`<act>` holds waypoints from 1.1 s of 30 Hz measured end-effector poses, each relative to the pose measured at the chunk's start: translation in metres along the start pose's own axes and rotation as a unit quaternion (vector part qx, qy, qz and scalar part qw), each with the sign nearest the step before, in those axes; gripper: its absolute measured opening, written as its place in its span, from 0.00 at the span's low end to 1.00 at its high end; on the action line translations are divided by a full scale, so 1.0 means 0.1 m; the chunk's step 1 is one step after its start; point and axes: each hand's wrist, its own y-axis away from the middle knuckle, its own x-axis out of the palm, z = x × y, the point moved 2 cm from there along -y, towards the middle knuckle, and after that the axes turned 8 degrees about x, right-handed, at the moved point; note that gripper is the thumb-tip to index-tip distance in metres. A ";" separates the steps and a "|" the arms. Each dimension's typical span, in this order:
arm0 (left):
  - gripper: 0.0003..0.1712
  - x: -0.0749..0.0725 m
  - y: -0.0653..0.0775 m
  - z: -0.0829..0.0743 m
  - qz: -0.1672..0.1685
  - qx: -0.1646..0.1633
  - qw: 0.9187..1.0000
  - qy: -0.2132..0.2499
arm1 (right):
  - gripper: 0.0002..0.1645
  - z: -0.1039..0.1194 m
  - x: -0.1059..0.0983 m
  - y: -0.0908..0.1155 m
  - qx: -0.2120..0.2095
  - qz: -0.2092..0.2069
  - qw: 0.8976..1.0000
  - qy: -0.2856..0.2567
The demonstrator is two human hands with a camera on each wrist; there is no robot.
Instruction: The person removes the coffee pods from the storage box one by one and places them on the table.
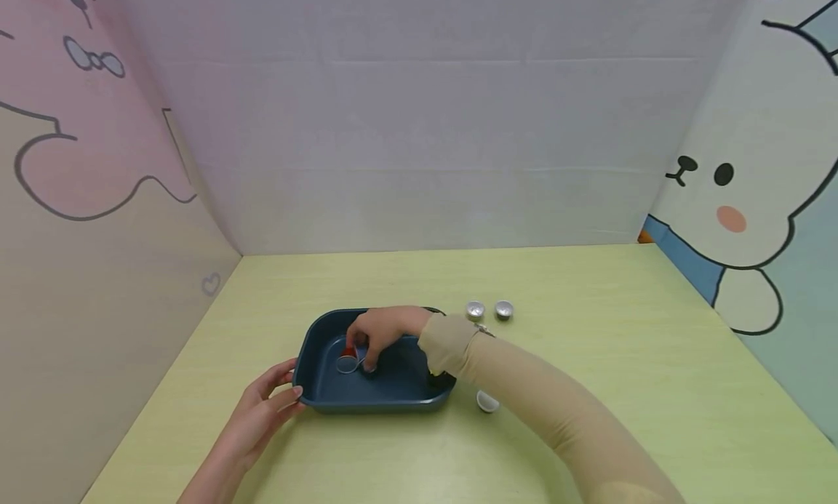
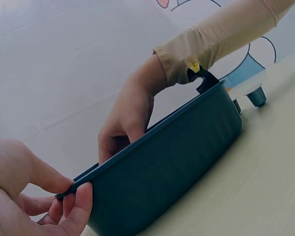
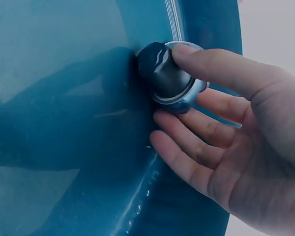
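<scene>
A dark blue tray (image 1: 393,401) with raised walls stands on the table. My left hand (image 1: 265,402) grips its left rim, the thumb on top and fingers against the outside, as the left wrist view (image 2: 81,184) shows. My right hand (image 1: 386,331) reaches down inside the tray near its left end. Between thumb and fingers it pinches a coffee capsule (image 3: 169,73), dark with a silvery rim. In the head view a red capsule part (image 1: 349,352) and a round rim (image 1: 347,364) show by the fingertips; whether they belong to one capsule I cannot tell.
Two coffee capsules, one left (image 1: 475,310) and one right (image 1: 504,310), stand behind the tray's right end. Another capsule (image 1: 487,401) lies by its front right corner, near the right sleeve. Walls with cartoon prints border the pale yellow table (image 1: 622,329).
</scene>
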 end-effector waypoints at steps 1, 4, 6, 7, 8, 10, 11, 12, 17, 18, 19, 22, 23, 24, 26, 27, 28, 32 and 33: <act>0.34 0.00 0.00 0.00 0.000 0.000 1.000 0.000 | 0.30 0.00 0.01 -0.01 -0.002 0.000 1.000 0.000; 0.34 0.00 0.00 0.00 0.000 0.003 1.000 0.000 | 0.29 0.01 0.02 -0.03 -0.006 0.002 1.000 -0.004; 0.34 0.01 0.00 0.00 0.000 0.005 1.000 0.000 | 0.27 0.01 0.03 -0.04 -0.010 0.004 1.000 -0.012; 0.34 0.01 0.00 0.00 0.000 0.007 1.000 0.000 | 0.26 0.01 0.03 -0.04 -0.011 0.004 1.000 -0.016; 0.34 0.01 0.00 0.00 0.000 0.008 1.000 -0.001 | 0.24 0.01 0.03 -0.04 -0.011 0.005 1.000 -0.021; 0.33 0.01 0.01 0.00 -0.001 0.009 1.000 -0.001 | 0.22 0.01 0.03 -0.04 -0.013 0.004 0.999 -0.031; 0.33 0.01 0.01 0.00 -0.001 0.009 1.000 -0.001 | 0.21 0.01 0.03 -0.04 -0.015 0.003 0.999 -0.035; 0.34 0.02 0.01 0.00 -0.001 0.009 1.000 -0.001 | 0.20 0.01 0.03 -0.04 -0.016 0.000 0.999 -0.039; 0.34 0.02 0.02 0.00 -0.004 0.010 1.000 -0.001 | 0.20 0.01 0.00 -0.02 -0.024 -0.021 0.999 -0.042; 0.34 0.02 0.02 0.00 -0.004 0.009 1.000 -0.001 | 0.19 0.01 -0.01 -0.02 -0.025 -0.025 0.999 -0.041; 0.34 0.02 0.02 0.00 -0.005 0.009 1.000 -0.001 | 0.19 0.01 -0.02 -0.02 -0.026 -0.028 0.998 -0.041; 0.34 0.01 0.02 0.00 -0.005 0.007 1.000 -0.001 | 0.19 0.01 -0.04 0.00 -0.030 -0.035 0.998 -0.037; 0.34 0.01 0.02 0.00 -0.005 0.007 1.000 -0.001 | 0.19 0.01 -0.06 0.00 -0.032 -0.037 0.998 -0.038; 0.34 0.01 0.02 0.00 -0.005 0.006 1.000 -0.002 | 0.20 0.01 -0.07 0.01 -0.033 -0.040 0.998 -0.039; 0.34 0.01 0.02 0.00 -0.005 0.006 1.000 -0.003 | 0.20 0.02 -0.11 0.04 -0.036 -0.047 0.997 -0.041; 0.34 0.01 0.03 0.00 -0.005 0.005 1.000 -0.003 | 0.20 0.02 -0.13 0.05 -0.037 -0.049 0.997 -0.044; 0.34 0.01 0.03 0.00 -0.006 0.004 1.000 -0.004 | 0.20 0.02 -0.15 0.07 -0.039 -0.051 0.997 -0.048; 0.33 0.02 0.02 0.00 -0.008 0.001 1.000 -0.008 | 0.21 0.00 -0.22 0.13 -0.050 -0.051 0.995 -0.065; 0.33 0.02 0.02 0.00 -0.008 0.001 1.000 -0.009 | 0.21 0.00 -0.24 0.15 -0.054 -0.049 0.995 -0.069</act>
